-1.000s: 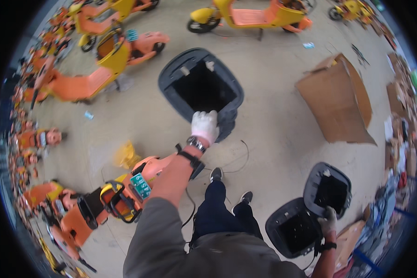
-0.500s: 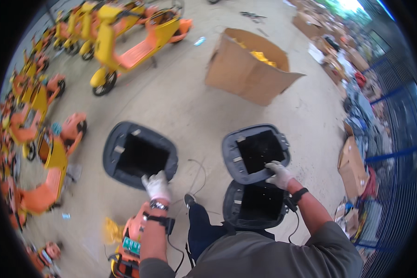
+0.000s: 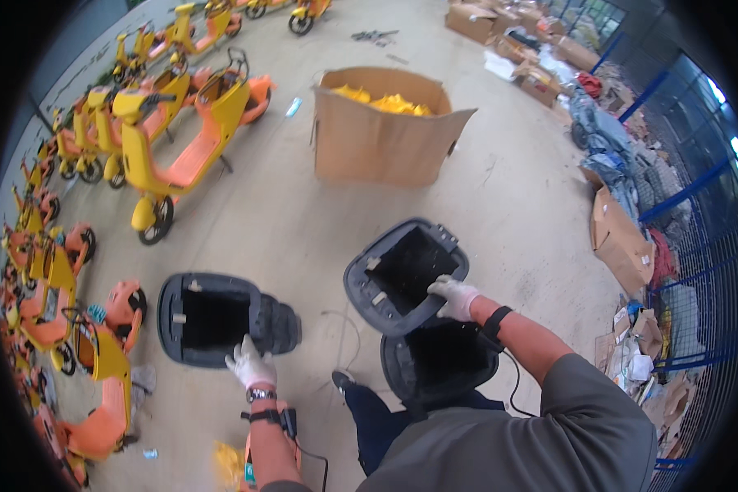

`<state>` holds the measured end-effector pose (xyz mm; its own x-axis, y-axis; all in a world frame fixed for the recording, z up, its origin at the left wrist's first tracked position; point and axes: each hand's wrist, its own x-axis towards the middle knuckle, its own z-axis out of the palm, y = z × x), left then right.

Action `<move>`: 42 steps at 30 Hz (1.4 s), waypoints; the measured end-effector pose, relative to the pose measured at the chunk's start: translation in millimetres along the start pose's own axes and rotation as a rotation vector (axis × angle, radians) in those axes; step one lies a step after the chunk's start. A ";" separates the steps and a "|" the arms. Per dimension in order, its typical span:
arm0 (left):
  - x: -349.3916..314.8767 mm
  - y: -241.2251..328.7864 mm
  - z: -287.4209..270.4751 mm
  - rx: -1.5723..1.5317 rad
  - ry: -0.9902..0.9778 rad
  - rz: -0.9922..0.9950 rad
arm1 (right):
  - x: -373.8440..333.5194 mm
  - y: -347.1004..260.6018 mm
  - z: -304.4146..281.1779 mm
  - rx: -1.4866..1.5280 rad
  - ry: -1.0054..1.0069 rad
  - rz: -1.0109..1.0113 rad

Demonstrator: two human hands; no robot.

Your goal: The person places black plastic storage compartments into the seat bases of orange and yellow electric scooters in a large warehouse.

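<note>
My left hand (image 3: 252,366), in a white glove, hooks its fingers over the near rim of a dark grey plastic bin (image 3: 169,324). The bin's black inside faces up, and a stepped dark side shows at its right. To the right, my gloved right hand (image 3: 453,298) grips the near right rim of a second bin (image 3: 361,291) of the same kind, tilted. Partly below that one, close to my legs, is a third bin (image 3: 398,373); the upper bin and my right forearm cover part of it. My thumbs are hard to make out.
A large open cardboard box (image 3: 377,148) with yellow things inside stands ahead. Yellow and orange scooters (image 3: 184,164) line the left side. Cardboard and scrap (image 3: 623,238) lie along a blue-framed mesh fence at the right. A thin wire (image 3: 354,336) lies on the floor near my foot.
The view has turned, shifting the scooters and box leftward. The left bin now shows its side, and the right bin has tilted. Both hands remain at the rims.
</note>
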<state>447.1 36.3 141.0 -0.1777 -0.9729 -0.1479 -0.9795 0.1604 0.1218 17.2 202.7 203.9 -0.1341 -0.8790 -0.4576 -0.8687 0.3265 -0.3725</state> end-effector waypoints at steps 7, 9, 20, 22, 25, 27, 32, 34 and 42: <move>-5.5 -3.3 -7.7 0.038 0.083 -0.034 | 27.1 25.4 18.2 0.054 0.001 0.012; -12.7 -13.1 -11.7 0.072 0.133 0.004 | 37.8 39.9 31.9 0.078 0.003 -0.006; -176.4 -31.6 -2.2 -0.073 -0.225 -0.008 | 86.4 128.6 100.2 0.254 0.067 0.087; -211.6 -38.1 7.1 -0.153 -0.352 -0.130 | 92.2 150.7 117.8 0.249 0.170 0.131; -249.5 -33.5 5.8 -0.148 -0.472 -0.236 | 85.4 177.7 146.9 0.243 0.144 0.236; -271.6 -37.0 9.2 -0.174 -0.512 -0.309 | 80.0 199.5 172.4 0.171 0.100 0.367; -273.6 -17.5 9.3 -0.198 -0.603 -0.405 | 57.0 248.7 204.2 0.258 0.045 0.485; -263.6 -5.0 10.1 -0.197 -0.650 -0.415 | 49.7 246.5 197.3 0.243 -0.071 0.536; -257.9 9.2 40.3 -0.433 -0.700 -0.441 | 57.6 231.6 261.4 0.580 -0.221 0.513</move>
<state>480.1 295.3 140.7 0.0469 -0.5870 -0.8082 -0.8764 -0.4125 0.2487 -67.1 318.5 -119.7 -0.2989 -0.5009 -0.8122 -0.3302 0.8529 -0.4045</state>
